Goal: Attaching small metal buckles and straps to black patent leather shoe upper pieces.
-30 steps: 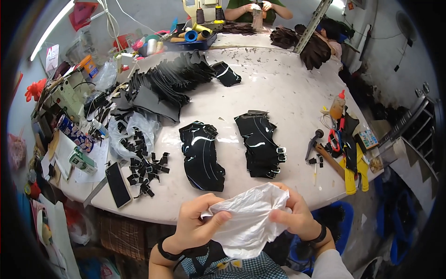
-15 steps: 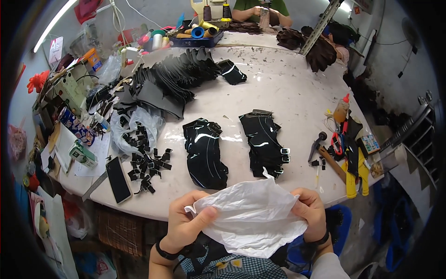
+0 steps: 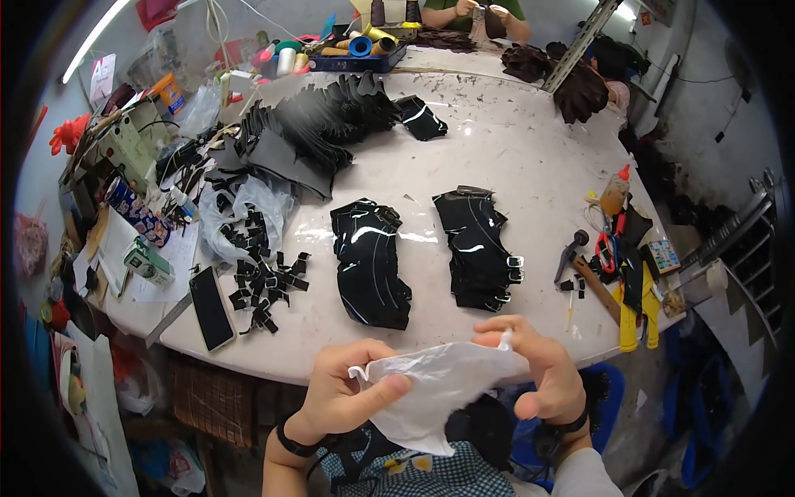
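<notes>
My left hand (image 3: pixel 344 393) is closed on the left edge of a thin, crinkled white sheet (image 3: pixel 439 381), with the thumb lying on top. Whether the sheet is paper or cloth, I cannot tell. At its far right corner is my right hand (image 3: pixel 546 385), open, thumb well apart from the fingers; the fingertips are beside or touching that corner. Beyond the hands, two stacks of shiny black cut pieces lie on the table: a curved left stack (image 3: pixel 373 269) and a right stack (image 3: pixel 472 248) with metal buckles (image 3: pixel 515 268) on its right side.
A phone (image 3: pixel 212 308) and a pile of black buckled straps (image 3: pixel 269 286) lie at the left. Layered dark pieces (image 3: pixel 315 124) stretch across the back left. A hammer (image 3: pixel 592 282), scissors (image 3: pixel 607 248) and a glue bottle (image 3: pixel 614 192) lie right. A person (image 3: pixel 476 18) works opposite.
My right hand has opened, its thumb coming away from the sheet. The sheet, earlier stretched wide between both hands, now folds and hangs narrower from the left hand. The view has shifted slightly.
</notes>
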A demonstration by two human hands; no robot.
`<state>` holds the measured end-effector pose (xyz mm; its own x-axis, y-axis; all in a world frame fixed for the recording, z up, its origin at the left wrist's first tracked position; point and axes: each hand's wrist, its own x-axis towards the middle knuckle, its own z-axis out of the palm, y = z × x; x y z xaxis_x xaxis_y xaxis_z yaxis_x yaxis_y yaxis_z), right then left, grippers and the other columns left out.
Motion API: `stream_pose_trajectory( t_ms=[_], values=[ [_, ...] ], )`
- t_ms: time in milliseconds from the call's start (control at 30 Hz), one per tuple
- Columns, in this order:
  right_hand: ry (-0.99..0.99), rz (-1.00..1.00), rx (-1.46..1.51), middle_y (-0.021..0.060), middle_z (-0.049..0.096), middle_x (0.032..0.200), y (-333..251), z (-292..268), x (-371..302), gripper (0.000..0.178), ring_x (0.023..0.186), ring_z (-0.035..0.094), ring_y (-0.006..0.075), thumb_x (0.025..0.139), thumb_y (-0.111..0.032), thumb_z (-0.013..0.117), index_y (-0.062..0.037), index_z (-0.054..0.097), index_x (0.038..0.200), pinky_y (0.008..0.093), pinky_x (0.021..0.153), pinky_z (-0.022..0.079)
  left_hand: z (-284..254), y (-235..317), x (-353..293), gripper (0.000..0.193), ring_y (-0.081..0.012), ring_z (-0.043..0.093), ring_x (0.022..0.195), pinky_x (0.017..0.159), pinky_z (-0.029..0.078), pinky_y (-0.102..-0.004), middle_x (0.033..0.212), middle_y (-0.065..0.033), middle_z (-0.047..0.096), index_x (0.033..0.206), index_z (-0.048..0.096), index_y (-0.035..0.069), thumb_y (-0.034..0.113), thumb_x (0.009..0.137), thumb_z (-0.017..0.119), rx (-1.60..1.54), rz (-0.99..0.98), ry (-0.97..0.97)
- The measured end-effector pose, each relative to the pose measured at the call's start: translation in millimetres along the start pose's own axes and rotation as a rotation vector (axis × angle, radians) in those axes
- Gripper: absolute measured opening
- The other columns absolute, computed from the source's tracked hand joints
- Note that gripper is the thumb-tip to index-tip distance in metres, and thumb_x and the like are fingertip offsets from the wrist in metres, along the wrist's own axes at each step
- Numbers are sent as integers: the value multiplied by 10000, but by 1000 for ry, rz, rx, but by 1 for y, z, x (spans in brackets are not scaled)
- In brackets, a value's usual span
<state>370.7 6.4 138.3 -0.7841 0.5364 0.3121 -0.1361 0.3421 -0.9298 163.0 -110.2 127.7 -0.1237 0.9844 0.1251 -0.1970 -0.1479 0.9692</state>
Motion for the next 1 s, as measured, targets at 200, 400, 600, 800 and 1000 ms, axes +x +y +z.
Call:
stream_pose_trajectory(
  t_ms=[200, 400, 600, 800, 1000],
  values=[
    [3, 184, 135, 94, 585, 720, -21, 12, 4, 260, 635, 543, 199, 799, -222, 609, 38, 594, 793, 284, 581, 432, -3, 4, -1, 113, -63, 478, 550, 481, 332, -199, 634, -36, 555, 701, 567, 0, 57, 714, 664, -143, 107, -85],
    [-168, -338, 655, 120, 575, 707, -70, 15, 15, 209, 647, 561, 278, 792, -169, 567, -14, 560, 651, 374, 587, 424, 17, 52, 17, 203, -245, 518, 687, 541, 420, -310, 763, -120, 547, 710, 535, 26, 199, 807, 577, -518, 443, -634],
    [-157, -153, 604, 93, 606, 697, -107, 19, -8, 128, 627, 568, 231, 843, -114, 458, -49, 566, 864, 313, 635, 382, 27, 67, 4, 259, -222, 581, 671, 546, 448, -255, 839, -143, 626, 772, 610, -21, 192, 867, 497, -530, 529, -684],
    [-83, -108, 420, 73, 600, 678, -121, 7, -67, 111, 612, 544, 214, 816, -118, 480, -58, 573, 815, 297, 609, 377, 27, 75, -33, 333, -285, 588, 782, 645, 442, -351, 887, -132, 617, 772, 600, 6, 250, 899, 412, -350, 460, -577],
    [10, -53, 214, 49, 593, 654, -121, 27, -3, 97, 595, 516, 194, 784, -124, 507, -69, 583, 757, 278, 577, 371, 32, 63, -21, 371, -320, 572, 855, 713, 409, -423, 915, -115, 609, 794, 607, 36, 317, 903, 392, -324, 536, -658]
  ],
)
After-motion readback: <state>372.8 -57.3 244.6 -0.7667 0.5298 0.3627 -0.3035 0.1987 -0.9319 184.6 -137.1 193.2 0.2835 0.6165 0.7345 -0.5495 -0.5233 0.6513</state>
